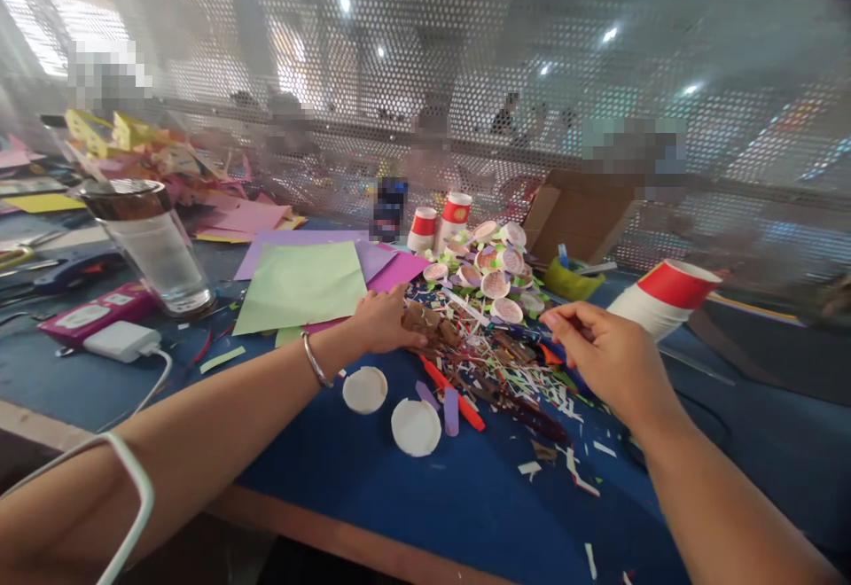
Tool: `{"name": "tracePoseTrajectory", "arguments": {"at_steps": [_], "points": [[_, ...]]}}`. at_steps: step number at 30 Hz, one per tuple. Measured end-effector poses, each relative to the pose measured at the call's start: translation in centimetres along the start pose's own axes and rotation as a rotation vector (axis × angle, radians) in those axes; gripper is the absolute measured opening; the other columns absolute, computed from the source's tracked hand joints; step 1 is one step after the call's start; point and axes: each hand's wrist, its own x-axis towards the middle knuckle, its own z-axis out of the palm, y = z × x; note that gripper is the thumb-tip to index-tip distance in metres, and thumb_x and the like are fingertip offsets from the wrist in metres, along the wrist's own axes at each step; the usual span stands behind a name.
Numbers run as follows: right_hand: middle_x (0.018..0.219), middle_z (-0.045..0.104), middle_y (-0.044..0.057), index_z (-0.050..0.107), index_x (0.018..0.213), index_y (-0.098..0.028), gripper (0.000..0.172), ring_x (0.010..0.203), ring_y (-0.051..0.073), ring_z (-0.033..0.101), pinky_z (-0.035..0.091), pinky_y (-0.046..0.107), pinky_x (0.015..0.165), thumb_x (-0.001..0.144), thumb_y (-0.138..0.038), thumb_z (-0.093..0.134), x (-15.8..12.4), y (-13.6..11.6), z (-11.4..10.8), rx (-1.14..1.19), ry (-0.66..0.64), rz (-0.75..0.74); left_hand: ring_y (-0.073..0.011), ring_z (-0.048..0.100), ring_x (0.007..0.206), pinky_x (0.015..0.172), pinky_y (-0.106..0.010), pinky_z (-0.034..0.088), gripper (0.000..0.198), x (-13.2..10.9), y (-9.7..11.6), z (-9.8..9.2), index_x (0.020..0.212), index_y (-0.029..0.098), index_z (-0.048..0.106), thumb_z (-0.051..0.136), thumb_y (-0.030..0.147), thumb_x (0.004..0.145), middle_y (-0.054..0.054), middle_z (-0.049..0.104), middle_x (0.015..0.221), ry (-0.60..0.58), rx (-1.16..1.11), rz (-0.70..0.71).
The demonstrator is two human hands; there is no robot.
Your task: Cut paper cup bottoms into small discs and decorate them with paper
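My left hand (382, 321) reaches over the middle of the table, thumb and fingers apart, at the edge of a heap of crumpled brown paper scraps (440, 328). My right hand (608, 350) hovers right of the paper cuttings (511, 363), fingers curled and their tips close together; whatever they hold, if anything, I cannot make out. Two white paper discs with low rims, a left one (365, 389) and a right one (416, 427), lie nearer me. Beside them are a red-orange marker (458, 397) and small purple paper strips (451, 412).
Behind the cuttings is a pile of small round paper pieces (495, 284). Red-and-white paper cups (678, 285) lean at right. Green paper (302, 284), a glass of water (160, 253) and a pink power strip (99, 312) occupy the left. A cable crosses my left forearm.
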Motion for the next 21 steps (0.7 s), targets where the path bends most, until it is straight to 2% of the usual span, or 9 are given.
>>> {"name": "tracePoseTrajectory", "arguments": {"at_steps": [2, 6, 9, 12, 14, 16, 18, 21], "points": [[0.068, 0.072, 0.006, 0.072, 0.089, -0.018, 0.034, 0.050, 0.019, 0.060, 0.043, 0.031, 0.054, 0.090, -0.047, 0.056, 0.5, 0.8, -0.3, -0.025, -0.019, 0.021, -0.0344, 0.066, 0.099, 0.086, -0.045, 0.050, 0.093, 0.1, -0.4, 0.1, 0.140, 0.009, 0.045, 0.083, 0.047, 0.065, -0.014, 0.069, 0.102, -0.007, -0.103, 0.016], [0.069, 0.074, 0.007, 0.073, 0.087, -0.018, 0.028, 0.051, 0.020, 0.063, 0.045, 0.033, 0.056, 0.086, -0.043, 0.059, 1.2, 2.2, -0.9, -0.052, -0.060, 0.054, -0.0221, 0.066, 0.081, 0.069, -0.032, 0.052, 0.078, 0.2, -0.6, 0.3, 0.135, 0.009, 0.048, 0.081, 0.032, 0.068, -0.005, 0.067, 0.089, 0.021, -0.302, 0.051], [0.064, 0.073, 0.006, 0.073, 0.081, -0.020, 0.026, 0.049, 0.022, 0.064, 0.046, 0.034, 0.056, 0.082, -0.043, 0.062, 1.5, 3.3, -1.4, -0.050, -0.075, 0.082, -0.0155, 0.062, 0.071, 0.063, -0.027, 0.049, 0.051, 0.2, -0.3, 0.1, 0.121, 0.011, 0.057, 0.074, 0.023, 0.074, -0.001, 0.064, 0.080, 0.072, -0.392, 0.085], [0.060, 0.071, 0.006, 0.070, 0.074, -0.020, 0.031, 0.046, 0.021, 0.063, 0.045, 0.034, 0.053, 0.078, -0.051, 0.067, 1.8, 4.2, -1.7, -0.013, -0.076, 0.109, -0.0117, 0.051, 0.062, 0.059, -0.026, 0.043, 0.013, -0.1, -0.1, -0.6, 0.090, 0.013, 0.062, 0.068, 0.019, 0.081, 0.002, 0.056, 0.069, 0.203, -0.400, 0.112], [0.060, 0.071, 0.007, 0.069, 0.074, -0.020, 0.039, 0.046, 0.020, 0.061, 0.045, 0.033, 0.051, 0.076, -0.058, 0.068, 1.7, 4.0, -1.7, 0.038, -0.091, 0.116, -0.0114, 0.046, 0.062, 0.059, -0.027, 0.039, 0.010, -0.5, 0.1, -1.3, 0.081, 0.015, 0.057, 0.065, 0.020, 0.084, 0.003, 0.050, 0.067, 0.330, -0.384, 0.139], [0.062, 0.070, 0.006, 0.070, 0.078, -0.019, 0.045, 0.047, 0.019, 0.060, 0.045, 0.032, 0.050, 0.077, -0.065, 0.068, 1.3, 3.0, -1.3, 0.114, -0.133, 0.108, -0.0125, 0.049, 0.070, 0.064, -0.028, 0.041, 0.010, -1.1, 0.6, -1.6, 0.083, 0.016, 0.055, 0.065, 0.014, 0.083, 0.001, 0.052, 0.076, 0.442, -0.362, 0.197], [0.064, 0.068, 0.005, 0.068, 0.081, -0.020, 0.051, 0.051, 0.018, 0.060, 0.045, 0.030, 0.049, 0.081, -0.070, 0.064, 0.5, 1.3, -0.7, 0.214, -0.197, 0.088, -0.0130, 0.052, 0.078, 0.071, -0.027, 0.045, 0.013, -1.9, 1.3, -1.5, 0.081, 0.017, 0.057, 0.065, 0.007, 0.082, -0.001, 0.054, 0.084, 0.491, -0.325, 0.315], [0.070, 0.068, 0.004, 0.068, 0.086, -0.020, 0.055, 0.055, 0.016, 0.061, 0.048, 0.028, 0.051, 0.087, -0.073, 0.054, -1.0, -1.8, 0.5, 0.353, -0.292, 0.065, -0.0145, 0.055, 0.086, 0.075, -0.028, 0.049, 0.021, -3.1, 2.7, -0.6, 0.094, 0.018, 0.063, 0.057, 0.000, 0.085, -0.004, 0.056, 0.094, 0.566, -0.077, 0.778]]}}
